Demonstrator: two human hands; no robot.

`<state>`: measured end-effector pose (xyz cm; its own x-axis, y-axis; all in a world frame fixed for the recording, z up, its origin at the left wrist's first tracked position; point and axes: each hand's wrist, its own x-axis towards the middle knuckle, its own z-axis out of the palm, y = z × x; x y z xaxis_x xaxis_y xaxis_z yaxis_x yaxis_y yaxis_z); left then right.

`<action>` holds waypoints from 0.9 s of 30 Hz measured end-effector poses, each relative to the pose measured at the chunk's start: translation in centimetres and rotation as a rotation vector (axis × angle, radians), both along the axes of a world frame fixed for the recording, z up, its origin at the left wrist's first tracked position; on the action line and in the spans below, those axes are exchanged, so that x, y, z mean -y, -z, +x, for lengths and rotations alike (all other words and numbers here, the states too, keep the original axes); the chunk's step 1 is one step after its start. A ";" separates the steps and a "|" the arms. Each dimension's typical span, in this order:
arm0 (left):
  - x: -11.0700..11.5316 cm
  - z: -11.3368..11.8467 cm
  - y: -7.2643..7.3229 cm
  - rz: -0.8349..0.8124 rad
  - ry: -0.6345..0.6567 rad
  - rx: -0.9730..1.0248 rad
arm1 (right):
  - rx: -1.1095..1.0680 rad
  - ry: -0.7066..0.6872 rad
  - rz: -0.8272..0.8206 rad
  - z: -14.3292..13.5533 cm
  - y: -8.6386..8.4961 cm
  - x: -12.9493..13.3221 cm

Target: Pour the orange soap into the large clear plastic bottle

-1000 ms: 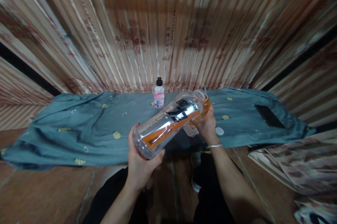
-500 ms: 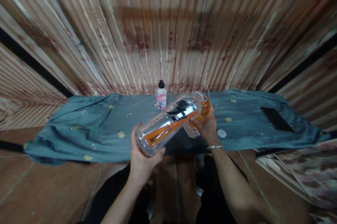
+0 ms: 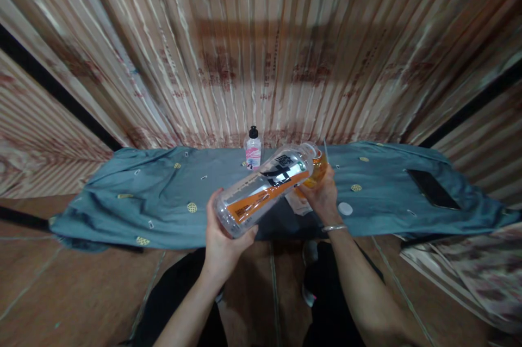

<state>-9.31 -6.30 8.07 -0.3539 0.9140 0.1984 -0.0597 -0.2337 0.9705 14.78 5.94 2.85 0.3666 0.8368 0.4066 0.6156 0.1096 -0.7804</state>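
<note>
Fingers of the left hand (image 3: pixel 223 248) are wrapped around the base of a large clear plastic bottle with a silver and orange label (image 3: pixel 261 190), the thumb spread along its near side. Held at that end, the bottle can be tilted from its bottom while its neck leans over toward the right hand (image 3: pixel 323 193). Those right fingers are closed round a clear, rounded vessel of amber liquid (image 3: pixel 320 168), probably to keep it steady just below the bottle's mouth; whether mouth and rim touch, I cannot tell. A thin pale stick (image 3: pixel 325 148) rises out of or beside the vessel, its foot hidden.

Both held things are above a blue-green cloth with small yellow and white motifs (image 3: pixel 159 189), near its front edge and in front of the body, which likely lets both forearms reach them easily. A small clear bottle with a pink label and black cap (image 3: pixel 253 154) stands upright behind the large one, out of the hands' way. On the cloth beside the right wrist is a flat white round disc (image 3: pixel 345 209), perhaps a lid, and farther right lies a dark flat phone (image 3: pixel 433 189).

The large bottle looks glossy and transparent, ribbed at its base, with bold black characters across the silver part of its label. Any liquid inside is hard to make out.
</note>
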 end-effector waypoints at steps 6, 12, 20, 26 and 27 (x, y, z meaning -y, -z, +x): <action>-0.2 -0.6 0.1 -0.055 0.047 0.024 | 0.011 -0.027 0.030 0.1 0.3 -0.2; -0.3 -0.8 -0.8 -0.103 0.073 0.011 | -0.005 -0.020 0.002 0.4 0.5 0.0; -0.8 -0.7 0.0 -0.075 0.054 -0.046 | -0.022 0.000 -0.031 0.4 0.2 0.2; -0.2 0.1 0.1 -0.099 0.047 0.013 | -0.010 0.024 -0.033 0.5 0.5 0.1; 0.0 0.2 0.0 -0.110 0.047 0.014 | -0.009 0.028 -0.031 0.5 0.6 0.1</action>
<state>-9.11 -6.28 8.03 -0.3118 0.9457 0.0918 -0.0818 -0.1230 0.9890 15.29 5.85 2.23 0.3934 0.8384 0.3773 0.6113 0.0680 -0.7884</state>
